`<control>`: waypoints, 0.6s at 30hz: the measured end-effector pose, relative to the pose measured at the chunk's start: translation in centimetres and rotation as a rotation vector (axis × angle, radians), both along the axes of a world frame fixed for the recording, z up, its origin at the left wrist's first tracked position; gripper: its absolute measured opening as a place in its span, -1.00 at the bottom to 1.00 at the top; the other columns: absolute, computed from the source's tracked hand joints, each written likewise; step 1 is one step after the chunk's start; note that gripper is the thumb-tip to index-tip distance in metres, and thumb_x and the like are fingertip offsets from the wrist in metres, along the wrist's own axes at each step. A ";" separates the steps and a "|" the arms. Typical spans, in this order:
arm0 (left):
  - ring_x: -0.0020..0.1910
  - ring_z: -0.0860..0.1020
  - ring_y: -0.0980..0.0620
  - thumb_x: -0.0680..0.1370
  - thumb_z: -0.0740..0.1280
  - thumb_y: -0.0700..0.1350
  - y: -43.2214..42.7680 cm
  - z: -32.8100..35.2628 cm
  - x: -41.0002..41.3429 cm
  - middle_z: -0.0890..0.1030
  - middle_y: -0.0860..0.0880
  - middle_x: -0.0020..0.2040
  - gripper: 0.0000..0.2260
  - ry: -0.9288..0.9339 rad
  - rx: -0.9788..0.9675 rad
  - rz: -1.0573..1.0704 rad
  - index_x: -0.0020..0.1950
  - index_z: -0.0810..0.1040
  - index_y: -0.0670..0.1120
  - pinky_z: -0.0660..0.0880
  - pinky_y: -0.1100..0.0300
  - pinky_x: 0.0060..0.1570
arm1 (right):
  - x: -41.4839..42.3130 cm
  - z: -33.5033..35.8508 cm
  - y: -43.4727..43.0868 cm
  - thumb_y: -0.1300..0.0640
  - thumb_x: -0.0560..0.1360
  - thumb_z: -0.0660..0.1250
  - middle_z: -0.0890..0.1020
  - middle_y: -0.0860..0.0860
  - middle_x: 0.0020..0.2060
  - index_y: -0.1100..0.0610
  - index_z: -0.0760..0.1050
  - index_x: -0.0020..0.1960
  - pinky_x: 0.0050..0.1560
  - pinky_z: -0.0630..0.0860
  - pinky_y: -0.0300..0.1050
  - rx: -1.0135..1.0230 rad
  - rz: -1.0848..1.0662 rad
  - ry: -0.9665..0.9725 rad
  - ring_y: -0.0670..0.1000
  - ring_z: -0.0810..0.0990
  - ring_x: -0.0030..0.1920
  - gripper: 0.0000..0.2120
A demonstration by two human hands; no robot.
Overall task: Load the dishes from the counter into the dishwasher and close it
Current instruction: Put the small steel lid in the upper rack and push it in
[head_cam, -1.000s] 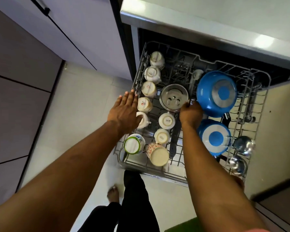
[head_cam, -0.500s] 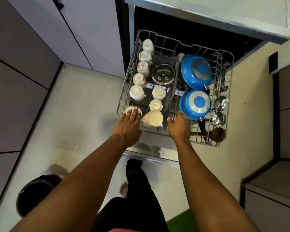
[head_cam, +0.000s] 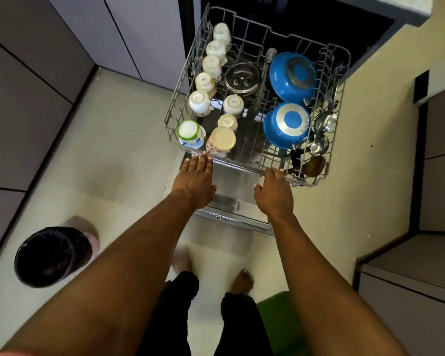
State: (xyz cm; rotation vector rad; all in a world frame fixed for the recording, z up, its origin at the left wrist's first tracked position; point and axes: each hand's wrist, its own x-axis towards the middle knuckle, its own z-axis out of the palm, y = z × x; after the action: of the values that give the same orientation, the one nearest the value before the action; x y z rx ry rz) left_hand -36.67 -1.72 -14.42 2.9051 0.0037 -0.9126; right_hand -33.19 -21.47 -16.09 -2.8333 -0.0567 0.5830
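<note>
The wire dishwasher rack (head_cam: pixel 174 104) is pulled out over the lowered door (head_cam: pixel 229 194). It holds several upturned white cups (head_cam: pixel 199 102), a green-rimmed mug (head_cam: pixel 190 132), a patterned mug (head_cam: pixel 222 141), a steel bowl (head_cam: pixel 242 78), two blue pans (head_cam: pixel 288 124) and steel ladles (head_cam: pixel 324 122). My left hand (head_cam: pixel 195 178) has straight fingers whose tips touch the rack's front edge. My right hand (head_cam: pixel 274 191) reaches to the front rail further right, fingers relaxed, holding nothing.
A black-lined bin (head_cam: pixel 52 255) stands on the tiled floor at the left. Grey cabinet fronts (head_cam: pixel 23 98) line the left side. A step or low unit (head_cam: pixel 409 278) sits at the right. My feet (head_cam: pixel 242 281) are just behind the door, beside a green mat (head_cam: pixel 272 319).
Both hands have drawn back out of the rack to its front edge. The view has pulled away, so the bin and more floor show.
</note>
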 end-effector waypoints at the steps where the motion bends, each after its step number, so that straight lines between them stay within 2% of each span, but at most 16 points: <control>1: 0.59 -0.19 -0.14 0.69 0.04 0.11 -0.9 -0.6 -0.2 -0.20 -0.16 0.61 -0.34 0.005 -0.007 0.025 0.60 -0.21 -0.18 -0.16 -0.02 0.53 | 0.0 -0.6 -0.7 0.03 0.58 0.27 0.27 0.15 0.48 0.20 0.22 0.49 0.47 0.23 0.09 -0.013 0.040 0.011 0.17 0.20 0.50 -0.45; 5: 0.59 -0.21 -0.14 0.68 0.07 0.10 -4.1 -4.0 -0.2 -0.25 -0.17 0.60 -0.32 -0.038 0.033 0.125 0.59 -0.24 -0.19 -0.15 -0.02 0.54 | 0.4 -3.7 -3.0 0.02 0.59 0.26 0.14 0.15 0.54 0.19 0.08 0.55 0.54 0.06 0.06 -0.074 0.187 -0.072 0.17 0.03 0.55 -0.36; 9: 0.59 -0.20 -0.14 0.67 0.11 0.05 -5.5 -7.8 0.6 -0.23 -0.19 0.60 -0.30 -0.159 0.063 0.186 0.59 -0.25 -0.21 -0.15 -0.02 0.53 | 0.5 -8.4 -4.8 0.01 0.56 0.29 0.17 0.16 0.53 0.19 0.10 0.55 0.53 0.05 0.11 -0.107 0.243 -0.213 0.18 0.06 0.55 -0.33; 13: 0.58 -0.23 -0.13 0.65 0.11 -0.01 -7.0 -13.6 0.8 -0.26 -0.21 0.59 -0.30 -0.310 0.085 0.193 0.58 -0.27 -0.23 -0.19 0.00 0.53 | 0.1 -14.8 -5.2 0.01 0.50 0.34 0.29 0.22 0.48 0.26 0.20 0.52 0.52 0.06 0.19 -0.086 0.214 -0.575 0.24 0.17 0.51 -0.31; 15: 0.58 -0.23 -0.12 0.63 0.13 -0.02 -7.7 -16.5 0.6 -0.29 -0.20 0.58 -0.28 -0.470 0.076 0.253 0.58 -0.27 -0.24 -0.22 0.01 0.52 | 0.3 -17.4 -4.8 0.02 0.51 0.30 0.24 0.23 0.49 0.28 0.16 0.52 0.53 -0.03 0.19 -0.060 0.188 -0.723 0.25 0.13 0.52 -0.31; 18: 0.59 -0.18 -0.13 0.57 0.20 -0.03 -7.7 -20.9 1.4 -0.25 -0.19 0.58 -0.23 -0.755 0.062 0.273 0.58 -0.21 -0.25 -0.16 -0.02 0.55 | 2.0 -20.8 -4.3 0.14 0.50 0.27 0.25 0.24 0.48 0.28 0.16 0.52 0.51 0.01 0.24 -0.024 0.152 -1.001 0.26 0.13 0.51 -0.35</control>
State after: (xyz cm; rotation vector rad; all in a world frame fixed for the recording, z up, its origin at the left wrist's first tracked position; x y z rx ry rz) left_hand -35.30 -9.46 -35.34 2.9981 0.3618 0.2468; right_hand -31.22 -25.80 -36.88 -2.8399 -0.4354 -0.8459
